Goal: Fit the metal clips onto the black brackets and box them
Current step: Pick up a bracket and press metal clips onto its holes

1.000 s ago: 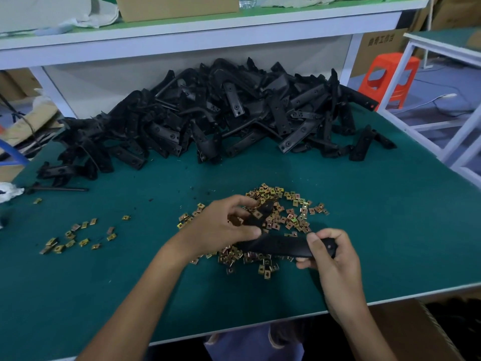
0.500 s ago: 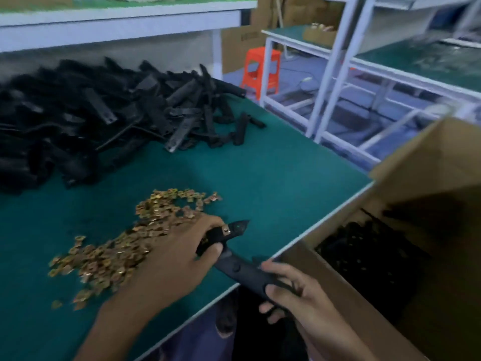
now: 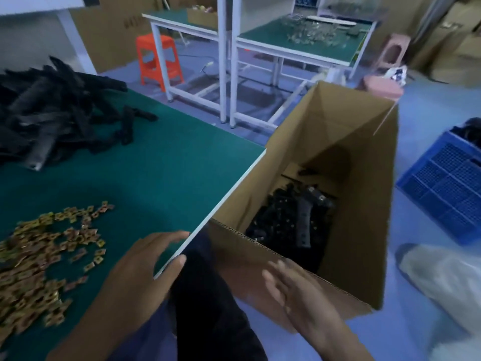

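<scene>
An open cardboard box stands on the floor against the green table's right edge, with several black brackets lying in its bottom. One bracket lies on top of that pile. My right hand is blurred, fingers spread, empty, in front of the box's near wall. My left hand hangs over the table's corner with relaxed fingers, holding nothing. A heap of gold metal clips lies on the table at the left. A pile of black brackets sits at the far left.
The green table ends at a white edge beside the box. Beyond stand an orange stool, white-framed benches and stacked cartons. A blue crate and a white bag lie on the floor to the right.
The view has swung right to the box. Both hands have let go of the bracket they held, and a bracket now lies on top of the pile in the box.
</scene>
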Available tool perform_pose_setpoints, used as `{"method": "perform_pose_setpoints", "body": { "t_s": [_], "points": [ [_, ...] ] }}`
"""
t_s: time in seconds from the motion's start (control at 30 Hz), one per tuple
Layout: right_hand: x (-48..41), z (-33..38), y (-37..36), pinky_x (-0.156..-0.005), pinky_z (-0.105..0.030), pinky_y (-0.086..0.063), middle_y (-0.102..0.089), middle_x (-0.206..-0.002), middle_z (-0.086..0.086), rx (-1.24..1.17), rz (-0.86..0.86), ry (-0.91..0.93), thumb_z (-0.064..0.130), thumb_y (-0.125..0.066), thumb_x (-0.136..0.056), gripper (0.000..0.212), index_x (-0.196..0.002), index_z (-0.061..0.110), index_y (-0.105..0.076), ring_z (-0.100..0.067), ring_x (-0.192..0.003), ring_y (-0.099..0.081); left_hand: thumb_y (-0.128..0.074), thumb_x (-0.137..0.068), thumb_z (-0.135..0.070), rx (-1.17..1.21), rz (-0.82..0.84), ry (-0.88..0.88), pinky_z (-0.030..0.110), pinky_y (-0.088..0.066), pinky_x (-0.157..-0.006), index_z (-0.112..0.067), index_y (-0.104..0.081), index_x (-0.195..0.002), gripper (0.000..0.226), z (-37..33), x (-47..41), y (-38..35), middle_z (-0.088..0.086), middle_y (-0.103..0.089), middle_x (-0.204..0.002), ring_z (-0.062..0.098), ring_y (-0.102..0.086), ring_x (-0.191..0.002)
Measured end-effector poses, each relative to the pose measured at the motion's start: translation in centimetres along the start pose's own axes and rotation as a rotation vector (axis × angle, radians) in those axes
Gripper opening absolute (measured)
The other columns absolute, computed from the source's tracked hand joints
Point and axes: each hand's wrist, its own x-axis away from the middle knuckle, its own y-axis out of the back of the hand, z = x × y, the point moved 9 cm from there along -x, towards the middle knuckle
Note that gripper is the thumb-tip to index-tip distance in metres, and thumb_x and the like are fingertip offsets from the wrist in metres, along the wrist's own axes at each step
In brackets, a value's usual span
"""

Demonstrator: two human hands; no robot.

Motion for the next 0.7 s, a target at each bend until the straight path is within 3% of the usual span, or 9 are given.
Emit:
{"method": "perform_pose_setpoints", "body": {
  "t_s": [0.13, 0.27, 0.33, 0.43, 0.53, 0.6, 0.7],
  "points": [
    [0.3, -2.2, -4.9, -0.070, -0.030, -0.056, -0.076, -0.092, -0.010, 0.352, 0.119, 0.044, 0.007, -0.069, -0.093, 0.032, -0.124, 0.011, -0.063, -0.020, -0.077, -0.066, -0.068, -0.092, -0.026, -0.009, -0.041, 0.081, 0.023, -0.045, -0.096, -0.054, -0.056, -0.115, 0.038, 3.5, 1.7, 2.2, -0.033, -0.057, -0.121, -0.005, -0.056, -0.115],
    [0.3, -3.0, -13.0, -0.068, -0.025, -0.054, -0.074, -0.084, -0.007, 0.726, 0.281, 0.330, 0.005, -0.063, -0.097, 0.018, -0.105, 0.020, -0.070, -0.018, -0.074, -0.066, -0.065, -0.094, -0.032, -0.022, -0.121, 0.246, 0.001, -0.040, -0.085, -0.057, -0.059, -0.111, 0.031, 8.4, 4.0, 6.0, -0.046, -0.052, -0.118, -0.017, -0.050, -0.114],
    [0.8, -3.7, -18.0, -0.073, -0.023, -0.050, -0.071, -0.085, 0.001, 0.915, 0.416, 0.510, 0.017, -0.065, -0.098, 0.020, -0.107, 0.034, -0.068, -0.012, -0.077, -0.066, -0.065, -0.096, -0.033, -0.045, -0.205, 0.336, 0.004, -0.042, -0.080, -0.056, -0.060, -0.111, 0.028, 10.8, 5.2, 8.8, -0.043, -0.055, -0.115, -0.018, -0.051, -0.109],
    [1.1, -5.8, -25.0, -0.060, -0.012, -0.038, -0.065, -0.086, 0.019, 1.125, 0.620, 0.691, 0.034, -0.060, -0.100, 0.019, -0.113, 0.048, -0.061, -0.002, -0.072, -0.060, -0.061, -0.098, -0.034, -0.093, -0.348, 0.454, 0.010, -0.041, -0.086, -0.049, -0.062, -0.111, 0.021, 14.5, 6.8, 13.4, -0.033, -0.058, -0.116, -0.017, -0.052, -0.105],
    [0.7, -9.1, -30.0, -0.073, -0.012, -0.039, -0.061, -0.101, 0.023, 1.315, 0.753, 0.775, 0.038, -0.054, -0.103, 0.023, -0.119, 0.054, -0.052, 0.003, -0.090, -0.056, -0.062, -0.098, -0.025, -0.134, -0.485, 0.558, 0.021, -0.041, -0.094, -0.032, -0.066, -0.119, 0.022, 18.4, 7.9, 17.4, -0.017, -0.062, -0.120, 0.002, -0.056, -0.115],
    [0.2, -10.4, -31.0, -0.076, -0.017, -0.043, -0.058, -0.101, 0.025, 1.430, 0.708, 0.812, 0.040, -0.053, -0.103, 0.026, -0.115, 0.061, -0.043, 0.004, -0.093, -0.054, -0.064, -0.097, -0.021, -0.176, -0.547, 0.625, 0.023, -0.042, -0.096, -0.022, -0.067, -0.122, 0.025, 21.2, 8.3, 19.8, -0.007, -0.065, -0.122, 0.013, -0.059, -0.118],
    [0.4, -9.8, -30.9, -0.068, -0.014, -0.043, -0.061, -0.086, 0.027, 1.377, 0.577, 0.911, 0.034, -0.067, -0.093, 0.031, -0.104, 0.057, -0.052, 0.001, -0.084, -0.059, -0.066, -0.097, -0.023, -0.130, -0.655, 0.755, 0.030, -0.044, -0.097, -0.014, -0.067, -0.122, 0.027, 26.0, 8.3, 23.3, 0.004, -0.068, -0.122, 0.023, -0.062, -0.117]
  ]
}}
